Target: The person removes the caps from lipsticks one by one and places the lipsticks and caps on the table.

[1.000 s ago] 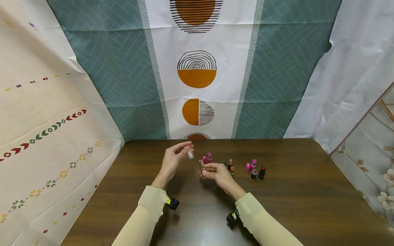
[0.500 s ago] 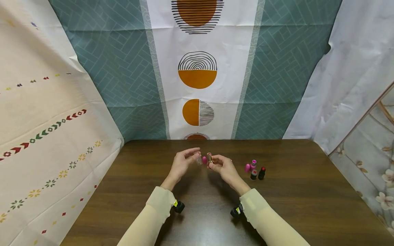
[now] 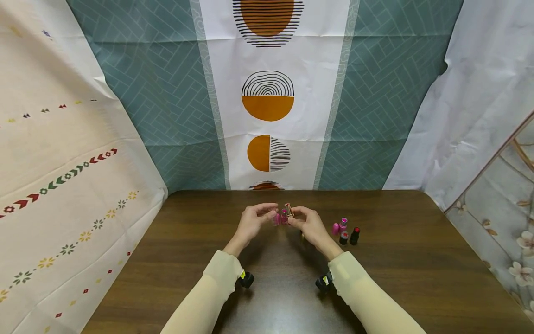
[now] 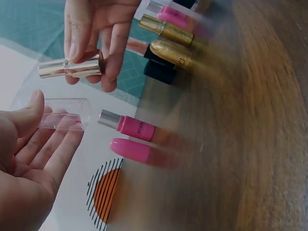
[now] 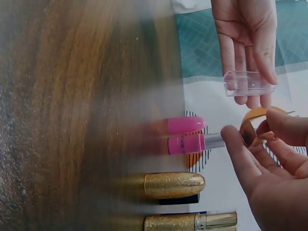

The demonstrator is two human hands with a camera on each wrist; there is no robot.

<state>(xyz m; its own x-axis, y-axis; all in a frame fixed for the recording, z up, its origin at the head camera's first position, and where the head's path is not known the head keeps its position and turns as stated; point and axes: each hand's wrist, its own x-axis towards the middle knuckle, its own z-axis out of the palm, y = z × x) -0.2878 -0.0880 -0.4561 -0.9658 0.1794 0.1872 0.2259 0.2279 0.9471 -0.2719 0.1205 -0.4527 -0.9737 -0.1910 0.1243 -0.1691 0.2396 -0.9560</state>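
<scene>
My left hand (image 3: 254, 221) pinches a clear see-through cap (image 4: 65, 114) between thumb and fingers. In my right hand (image 3: 309, 226) is a shiny rose-gold lipstick tube (image 4: 72, 67), gripped near its base. The two pieces are held up apart, close to each other, above the table. Just behind them stand a pink lipstick tube (image 4: 137, 128) with a silver neck and its pink cap (image 4: 130, 149). Near the right hand are a glittery gold lipstick tube (image 5: 171, 223), a gold cap (image 5: 174, 185) and a black cap (image 4: 160, 72).
On the brown table (image 3: 417, 273), further right, stand another pink lipstick (image 3: 343, 223), a pink cap (image 3: 335, 228), a red lipstick in a black tube (image 3: 354, 236) and a short black piece (image 3: 343, 238). A patterned cloth (image 3: 267, 157) hangs behind the table.
Both hands have shifted right, the left carrying the clear cap and the right the rose-gold tube. The right hand has also moved further back, and the pink lipstick shows between the hands.
</scene>
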